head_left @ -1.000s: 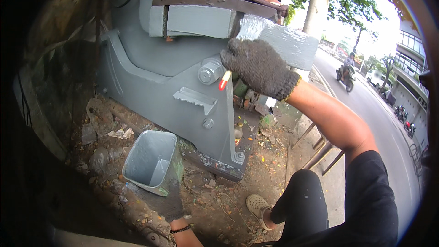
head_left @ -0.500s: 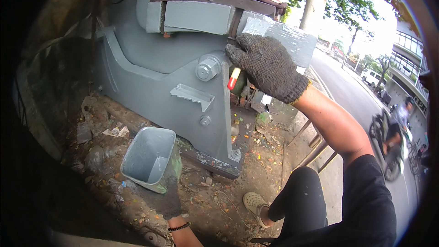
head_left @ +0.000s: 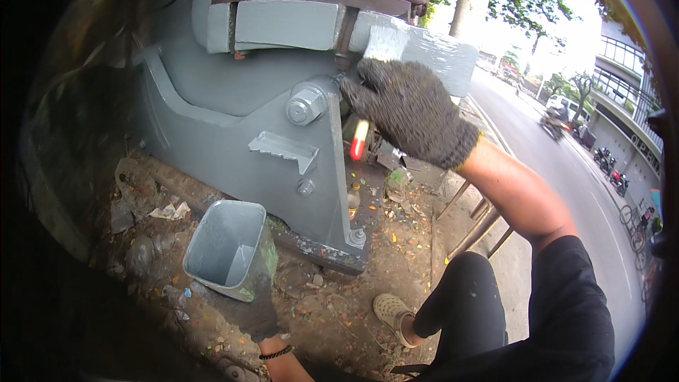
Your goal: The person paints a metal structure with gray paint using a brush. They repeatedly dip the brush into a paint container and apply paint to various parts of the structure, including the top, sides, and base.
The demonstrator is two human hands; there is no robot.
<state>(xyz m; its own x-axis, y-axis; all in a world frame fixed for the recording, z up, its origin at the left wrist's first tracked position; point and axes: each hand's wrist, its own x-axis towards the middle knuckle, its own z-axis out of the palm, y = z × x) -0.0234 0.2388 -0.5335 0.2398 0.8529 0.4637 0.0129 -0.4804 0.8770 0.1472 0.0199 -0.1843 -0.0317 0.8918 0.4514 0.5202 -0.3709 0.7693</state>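
Note:
My right hand (head_left: 407, 110), in a dark knitted glove, is closed around a paintbrush; its pale handle with a red end (head_left: 359, 140) sticks out below the fist, while the glove hides much of the rest. That hand is up against the grey-painted block (head_left: 431, 49), beside the brown metal strap (head_left: 344, 37). Lower left, my left hand (head_left: 251, 311), gloved too, grips a squarish paint container (head_left: 226, 244) from beneath, its fingers partly hidden. Grey paint coats the container's inside. Behind it stands the grey metal bracket (head_left: 283, 170) with a large bolt (head_left: 306, 105).
Litter and dry leaves cover the dirt ground (head_left: 332, 311). A glass bottle (head_left: 353, 200) stands behind the bracket's foot. Metal bars (head_left: 477, 230) rise near my knee. A road (head_left: 559, 170) with a passing motorcycle (head_left: 554, 124) runs along the right.
The view has shifted slightly. My right hand has moved a little down and right relative to the grey block, the brush still in it. The motorcycle near at right is gone; another shows farther up.

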